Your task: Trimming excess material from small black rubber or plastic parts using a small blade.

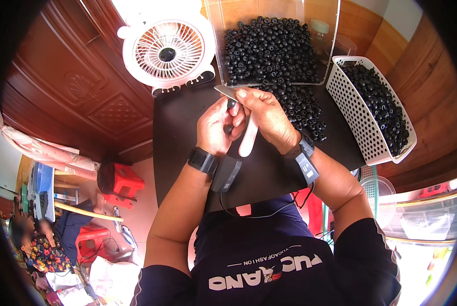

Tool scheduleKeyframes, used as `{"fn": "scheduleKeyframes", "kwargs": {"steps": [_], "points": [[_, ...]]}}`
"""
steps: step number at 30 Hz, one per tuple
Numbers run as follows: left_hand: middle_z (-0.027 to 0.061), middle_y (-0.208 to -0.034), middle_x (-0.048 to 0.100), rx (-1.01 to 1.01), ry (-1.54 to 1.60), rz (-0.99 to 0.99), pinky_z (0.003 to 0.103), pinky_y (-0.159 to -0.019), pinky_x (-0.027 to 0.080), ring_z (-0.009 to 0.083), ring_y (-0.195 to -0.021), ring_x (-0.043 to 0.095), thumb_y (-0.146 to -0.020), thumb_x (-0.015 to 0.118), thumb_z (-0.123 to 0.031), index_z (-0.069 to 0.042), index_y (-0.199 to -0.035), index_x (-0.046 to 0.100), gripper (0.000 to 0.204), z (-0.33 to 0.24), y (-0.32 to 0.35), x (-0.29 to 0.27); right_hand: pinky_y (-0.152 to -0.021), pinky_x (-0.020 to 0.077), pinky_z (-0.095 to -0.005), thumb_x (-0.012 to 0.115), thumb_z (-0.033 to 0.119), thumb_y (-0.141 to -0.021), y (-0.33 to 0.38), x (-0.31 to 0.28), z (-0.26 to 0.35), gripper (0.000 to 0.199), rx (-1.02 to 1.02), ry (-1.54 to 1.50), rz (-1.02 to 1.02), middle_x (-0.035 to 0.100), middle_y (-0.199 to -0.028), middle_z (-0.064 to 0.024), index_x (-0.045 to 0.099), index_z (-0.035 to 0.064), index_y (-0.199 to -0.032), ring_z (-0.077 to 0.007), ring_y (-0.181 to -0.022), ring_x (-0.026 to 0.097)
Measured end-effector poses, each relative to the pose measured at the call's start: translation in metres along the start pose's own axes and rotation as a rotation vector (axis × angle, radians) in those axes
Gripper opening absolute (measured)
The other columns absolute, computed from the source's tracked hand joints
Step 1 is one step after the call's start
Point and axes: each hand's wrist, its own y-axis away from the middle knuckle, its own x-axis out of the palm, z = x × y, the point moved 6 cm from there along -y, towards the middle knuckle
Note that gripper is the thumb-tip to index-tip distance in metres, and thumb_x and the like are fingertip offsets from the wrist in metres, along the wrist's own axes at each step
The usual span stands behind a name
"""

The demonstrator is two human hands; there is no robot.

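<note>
Over a black table (187, 137), my left hand (217, 126) pinches a small black round piece (231, 104) between thumb and fingers. My right hand (267, 116) grips a knife with a white handle (249, 140); its metal blade (224, 91) points up and left, against the black piece. Both hands touch each other. Each wrist carries a black band with a small device. Just beyond my right hand a heap of the same black round pieces (300, 109) lies on the table.
A clear plastic bin (269, 48) full of black pieces stands at the back. A white perforated basket (371, 107) with more of them sits at the right. A small white fan (166, 51) stands at the back left. Red stools and a person are on the floor to the left.
</note>
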Motion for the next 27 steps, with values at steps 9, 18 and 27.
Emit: {"fn": "scheduleKeyframes", "kwargs": {"steps": [9, 18, 27], "points": [[0.0009, -0.064, 0.045, 0.05, 0.097, -0.062, 0.022, -0.042, 0.028, 0.011, -0.047, 0.039, -0.092, 0.039, -0.034, -0.011, -0.077, 0.045, 0.029, 0.005, 0.0, 0.0, -0.054, 0.0522, -0.024, 0.054, 0.024, -0.094, 0.005, 0.007, 0.002, 0.027, 0.014, 0.094, 0.002, 0.06, -0.071, -0.0013, 0.062, 0.0027, -0.08, -0.0084, -0.059, 0.058], [0.0012, -0.062, 0.044, 0.01, 0.168, -0.024, 0.023, -0.042, 0.03, 0.0121, -0.047, 0.04, -0.092, 0.039, -0.033, -0.01, -0.074, 0.045, 0.03, 0.007, -0.001, 0.006, -0.05, 0.0531, -0.0235, 0.05, 0.031, -0.095, 0.001, -0.003, 0.001, 0.04, 0.018, -0.017, 0.015, 0.058, -0.07, -0.0014, 0.06, -0.0034, -0.112, -0.0094, -0.057, 0.058], [0.0016, -0.061, 0.042, 0.018, 0.156, -0.016, 0.024, -0.042, 0.03, 0.0131, -0.045, 0.038, -0.092, 0.037, -0.033, -0.01, -0.074, 0.044, 0.03, 0.002, 0.002, 0.007, -0.045, 0.0532, -0.0269, 0.051, 0.025, -0.095, 0.006, 0.006, 0.006, 0.03, 0.051, -0.012, 0.021, 0.06, -0.063, -0.0059, 0.061, 0.0006, -0.081, -0.0144, -0.048, 0.059]]}}
